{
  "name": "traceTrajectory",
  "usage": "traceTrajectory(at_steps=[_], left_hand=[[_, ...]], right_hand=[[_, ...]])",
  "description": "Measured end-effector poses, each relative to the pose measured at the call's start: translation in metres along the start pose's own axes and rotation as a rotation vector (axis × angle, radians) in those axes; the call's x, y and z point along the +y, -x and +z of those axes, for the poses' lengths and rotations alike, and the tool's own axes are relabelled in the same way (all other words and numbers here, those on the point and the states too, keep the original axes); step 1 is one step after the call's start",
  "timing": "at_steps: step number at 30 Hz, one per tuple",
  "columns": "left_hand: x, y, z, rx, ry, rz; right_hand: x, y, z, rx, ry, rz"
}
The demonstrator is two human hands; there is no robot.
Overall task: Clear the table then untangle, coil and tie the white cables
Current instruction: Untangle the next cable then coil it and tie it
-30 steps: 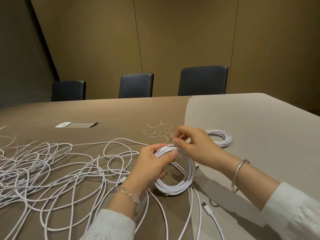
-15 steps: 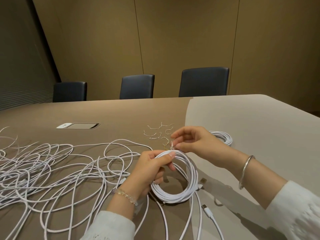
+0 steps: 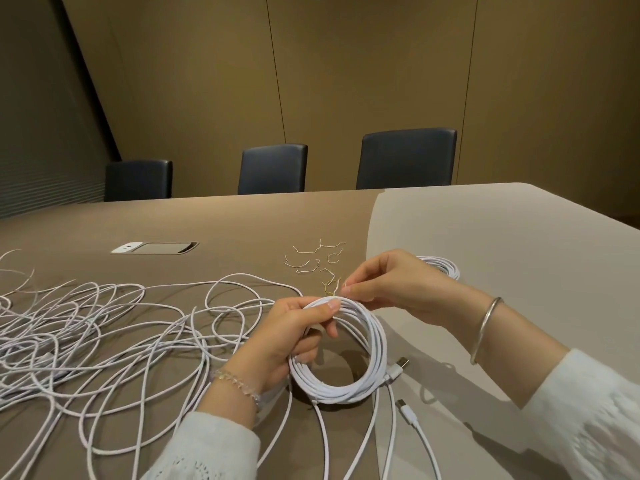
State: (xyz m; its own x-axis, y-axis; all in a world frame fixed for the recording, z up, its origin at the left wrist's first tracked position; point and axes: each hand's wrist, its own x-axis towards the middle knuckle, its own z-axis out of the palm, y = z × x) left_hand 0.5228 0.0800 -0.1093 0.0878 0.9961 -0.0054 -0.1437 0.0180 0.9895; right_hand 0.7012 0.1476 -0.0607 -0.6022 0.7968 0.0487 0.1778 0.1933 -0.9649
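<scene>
The left hand (image 3: 277, 344) grips the coil (image 3: 349, 355) upright above the bench (image 3: 485, 244). The right hand (image 3: 391, 285) pinches a tie (image 3: 333, 287) just beyond the coil's top. Tangled cables (image 3: 104, 334) lie left of the coil; spare ties (image 3: 311, 256) beyond it.

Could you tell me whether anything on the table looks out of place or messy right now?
Yes: a big tangle of white cable sprawls over the table's left side, loops crossing. By contrast, the left hand holds a neat coil while the right hand pinches a twist tie. Nothing looks damaged.
</scene>
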Motion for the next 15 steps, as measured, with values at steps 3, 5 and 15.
traceTrajectory(at_steps=[3, 5, 15], left_hand=[[0.002, 0.001, -0.002, -0.045, 0.034, -0.076], [0.005, 0.003, -0.005, -0.111, 0.087, -0.185], [0.014, 0.011, -0.004, -0.237, 0.061, -0.341]], right_hand=[[-0.003, 0.003, 0.002, -0.005, 0.172, -0.122], [-0.007, 0.005, 0.002, -0.017, 0.393, -0.264], [-0.016, 0.010, 0.005, -0.164, 0.649, -0.323]])
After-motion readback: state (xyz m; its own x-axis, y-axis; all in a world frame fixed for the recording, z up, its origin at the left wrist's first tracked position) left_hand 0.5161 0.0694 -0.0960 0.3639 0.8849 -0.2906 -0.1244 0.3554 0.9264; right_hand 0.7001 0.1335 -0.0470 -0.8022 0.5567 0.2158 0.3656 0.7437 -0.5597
